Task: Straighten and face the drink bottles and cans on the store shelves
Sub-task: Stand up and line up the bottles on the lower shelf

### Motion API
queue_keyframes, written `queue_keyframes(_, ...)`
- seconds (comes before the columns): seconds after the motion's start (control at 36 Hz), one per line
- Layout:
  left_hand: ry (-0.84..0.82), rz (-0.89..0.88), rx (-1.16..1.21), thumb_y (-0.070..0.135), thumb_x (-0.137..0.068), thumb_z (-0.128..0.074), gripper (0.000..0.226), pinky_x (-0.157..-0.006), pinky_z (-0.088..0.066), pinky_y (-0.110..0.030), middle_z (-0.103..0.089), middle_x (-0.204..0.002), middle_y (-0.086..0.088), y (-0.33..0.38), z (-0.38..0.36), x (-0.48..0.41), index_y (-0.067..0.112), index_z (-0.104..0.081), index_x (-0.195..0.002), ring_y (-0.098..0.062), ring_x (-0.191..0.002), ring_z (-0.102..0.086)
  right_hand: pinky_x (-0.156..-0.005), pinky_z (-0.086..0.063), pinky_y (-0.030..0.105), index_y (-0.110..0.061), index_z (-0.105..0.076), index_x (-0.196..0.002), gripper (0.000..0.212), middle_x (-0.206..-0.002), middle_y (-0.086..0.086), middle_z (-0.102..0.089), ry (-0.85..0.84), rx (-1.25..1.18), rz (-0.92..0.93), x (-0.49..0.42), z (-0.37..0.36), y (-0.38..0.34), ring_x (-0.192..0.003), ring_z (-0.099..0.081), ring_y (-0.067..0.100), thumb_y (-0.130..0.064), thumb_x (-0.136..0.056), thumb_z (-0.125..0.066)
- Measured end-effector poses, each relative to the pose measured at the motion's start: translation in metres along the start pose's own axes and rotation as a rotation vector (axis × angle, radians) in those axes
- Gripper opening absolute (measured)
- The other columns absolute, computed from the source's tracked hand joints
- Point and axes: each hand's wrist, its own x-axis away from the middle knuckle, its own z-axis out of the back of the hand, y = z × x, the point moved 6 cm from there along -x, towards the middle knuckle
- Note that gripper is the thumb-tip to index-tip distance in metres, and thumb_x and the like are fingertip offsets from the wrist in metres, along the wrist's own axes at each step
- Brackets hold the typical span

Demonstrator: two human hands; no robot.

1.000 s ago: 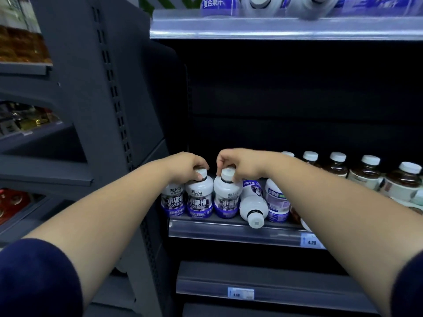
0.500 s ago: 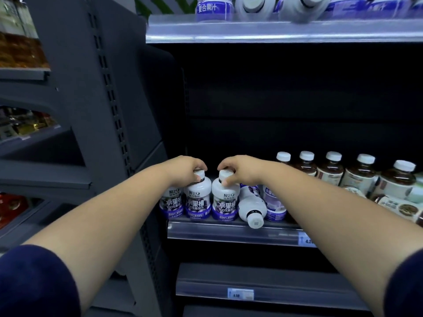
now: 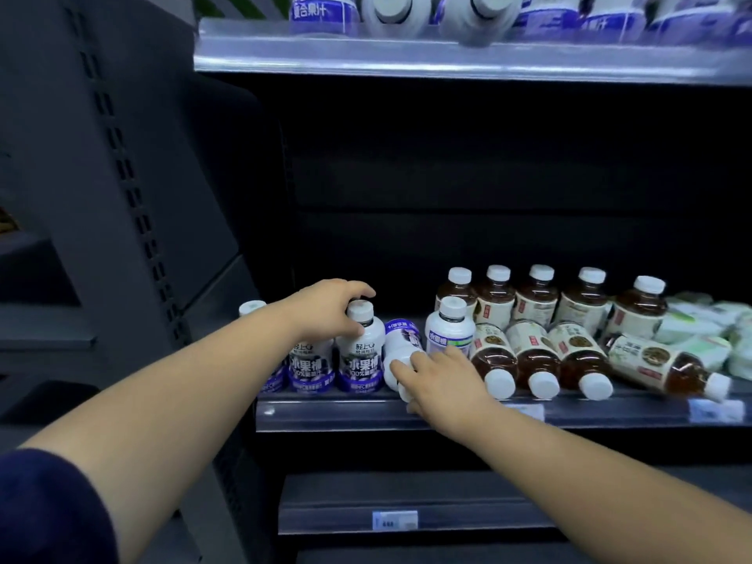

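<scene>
Four tea bottles (image 3: pixel 533 356) and one white fallen bottle (image 3: pixel 398 343) lie on their sides at the front of the shelf (image 3: pixel 325 415). The right hand (image 3: pixel 443 380) curls round the fallen bottle's cap end; the left hand (image 3: pixel 325 311) grips the cap of an upright bottle (image 3: pixel 360 356) just beside it. Full, smooth plastic is probably hefty, stiff and apt to roll, so the body seems a safer hold than the cap. The shelf lip is narrow, with dark headroom above and green packs (image 3: pixel 700 331) at the right.
</scene>
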Motion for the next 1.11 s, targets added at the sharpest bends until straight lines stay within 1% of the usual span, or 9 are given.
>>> queue_keyframes(0.19,0.005,-0.034,-0.007,0.028,-0.079,-0.079,0.073,-0.100,-0.047,-0.033,-0.048,-0.140,0.006,0.008,-0.002,0.001,0.034,-0.045,-0.143,-0.013,-0.123,-0.051,-0.049,-0.030,0.030,-0.017,-0.064,-0.080,0.041,-0.067,0.005,-0.055,0.012,-0.014,0.132,-0.010,0.018,-0.002,-0.044,-0.052,0.027,-0.035,-0.047,-0.082)
queue_keyframes(0.28,0.017,-0.074,-0.021,0.032,-0.075,-0.083,0.082,-0.104,-0.044,-0.033,-0.045,-0.142,0.007,0.013,-0.005,0.002,0.032,-0.042,-0.145,-0.013,-0.126,-0.047,-0.060,-0.036,0.036,-0.014,-0.056,-0.110,0.041,-0.100,0.008,-0.058,0.010,-0.098,-0.028,-0.031,0.047,0.025,-0.079,-0.063,0.034,-0.042,-0.080,-0.062)
queue_keyframes(0.33,0.049,-0.089,-0.021,0.034,-0.073,-0.083,0.087,-0.107,-0.043,-0.039,-0.044,-0.147,0.006,0.017,-0.005,0.002,0.031,-0.039,-0.148,-0.015,-0.131,-0.047,-0.065,-0.041,0.036,-0.015,-0.054,-0.111,0.039,-0.106,0.006,-0.058,0.023,-0.265,-0.201,-0.048,0.066,0.050,-0.090,-0.063,0.032,-0.045,-0.086,-0.056)
queue_keyframes(0.47,0.161,-0.075,0.238,0.037,-0.074,-0.084,0.093,-0.108,-0.043,-0.038,-0.048,-0.148,0.002,0.031,0.002,-0.001,0.027,-0.034,-0.151,-0.014,-0.133,-0.047,-0.058,-0.043,0.031,-0.012,-0.060,-0.089,0.039,-0.084,0.003,-0.062,0.053,-0.427,-0.426,-0.080,0.109,0.094,-0.076,-0.061,0.025,-0.051,-0.088,-0.055)
queue_keyframes(0.64,0.177,-0.052,0.726,0.034,-0.069,-0.089,0.079,-0.093,-0.055,-0.035,-0.066,-0.117,0.007,0.055,0.004,-0.009,0.031,-0.046,-0.135,-0.007,-0.105,-0.066,-0.049,-0.035,0.028,-0.008,-0.052,-0.061,0.057,-0.059,0.003,-0.052,0.112,-0.564,-0.542,-0.091,0.151,0.128,-0.055,-0.050,0.021,-0.057,-0.088,-0.057)
queue_keyframes(0.72,0.196,-0.026,0.850,0.024,-0.073,-0.087,0.056,-0.080,-0.056,-0.027,-0.071,-0.108,0.002,0.067,0.007,-0.011,0.026,-0.054,-0.118,-0.010,-0.096,-0.070,-0.051,-0.038,0.031,-0.007,-0.059,-0.065,0.062,-0.062,0.005,-0.058,0.095,-0.631,-0.542,-0.089,0.156,0.131,-0.061,-0.057,0.022,-0.065,-0.085,-0.060)
queue_keyframes(0.81,0.060,-0.055,0.987,0.010,-0.080,-0.081,0.044,-0.077,-0.059,-0.030,-0.074,-0.106,-0.007,0.076,0.005,-0.009,0.014,-0.059,-0.118,-0.019,-0.096,-0.073,-0.064,-0.052,0.033,-0.011,-0.069,-0.081,0.059,-0.078,0.004,-0.068,0.092,-0.858,-0.462,-0.083,0.158,0.130,-0.074,-0.065,0.019,-0.069,-0.079,-0.068)
queue_keyframes(0.94,-0.024,-0.090,1.025,0.002,-0.081,-0.077,0.043,-0.083,-0.056,-0.034,-0.074,-0.109,-0.011,0.070,0.009,-0.010,0.012,-0.062,-0.120,-0.026,-0.102,-0.071,-0.065,-0.053,0.028,-0.026,-0.064,-0.126,0.036,-0.113,0.003,-0.069,-0.117,-1.303,-0.243,-0.076,0.150,0.118,-0.096,-0.067,0.017,-0.032,-0.091,-0.073)
queue_keyframes(1.11,-0.075,-0.078,0.617,0.012,-0.077,-0.084,0.056,-0.090,-0.050,-0.023,-0.069,-0.120,0.005,0.052,0.020,-0.017,0.020,-0.060,-0.128,-0.007,-0.112,-0.064,-0.078,-0.061,0.038,-0.026,-0.064,-0.107,0.027,-0.109,0.003,-0.069,-0.096,-1.151,-0.194,-0.080,0.139,0.115,-0.095,-0.069,0.022,-0.025,-0.085,-0.080)
